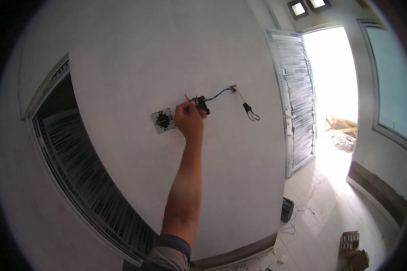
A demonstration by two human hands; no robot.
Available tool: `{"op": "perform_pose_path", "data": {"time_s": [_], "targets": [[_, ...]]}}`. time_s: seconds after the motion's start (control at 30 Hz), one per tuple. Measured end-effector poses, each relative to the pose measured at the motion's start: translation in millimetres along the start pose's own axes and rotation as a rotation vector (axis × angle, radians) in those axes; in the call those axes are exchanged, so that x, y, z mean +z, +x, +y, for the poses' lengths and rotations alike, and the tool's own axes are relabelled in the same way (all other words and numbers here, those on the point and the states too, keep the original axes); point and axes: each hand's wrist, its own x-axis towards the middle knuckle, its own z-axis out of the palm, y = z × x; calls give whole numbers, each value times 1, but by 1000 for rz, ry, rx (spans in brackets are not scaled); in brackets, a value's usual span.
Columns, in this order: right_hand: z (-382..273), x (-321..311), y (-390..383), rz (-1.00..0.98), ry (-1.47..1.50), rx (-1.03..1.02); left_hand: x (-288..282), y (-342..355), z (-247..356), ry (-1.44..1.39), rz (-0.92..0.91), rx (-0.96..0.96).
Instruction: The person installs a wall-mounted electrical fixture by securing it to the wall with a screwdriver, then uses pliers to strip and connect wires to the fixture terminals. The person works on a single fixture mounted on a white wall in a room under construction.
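Note:
My left hand (189, 115) is raised at the middle of the wall, fingers closed on a small black electrical module (202, 105). A red wire (186, 96) sticks up from it, and blue wire (219, 94) runs right to a hole in the wall. Just left of the hand, a square grey mounting frame (162, 120) with a dark centre sits on the wall. From the hole a white cable (240, 96) hangs with black tape and a loop at its lower end. My right hand is not in view.
A film-covered door (298, 104) stands open to a bright doorway at right, beside a window (390, 81). Another doorway (47, 117) is at left. On the floor are a black box (287, 210) with a cable and some cartons (360, 260).

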Motion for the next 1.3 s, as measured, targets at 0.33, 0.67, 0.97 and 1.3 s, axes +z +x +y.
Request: {"op": "perform_pose_path", "data": {"time_s": [0.33,0.67,0.97,1.3], "targets": [[3,3,11,33,-71,-43,-19,7,8,478,-161,226],[11,4,11,-8,15,30,-43,35,0,824,-240,796],[10,2,0,-41,-15,6,-51,16,-3,953,-345,900],[12,0,-6,-58,-40,2,-65,20,-18,919,-274,958]]}}
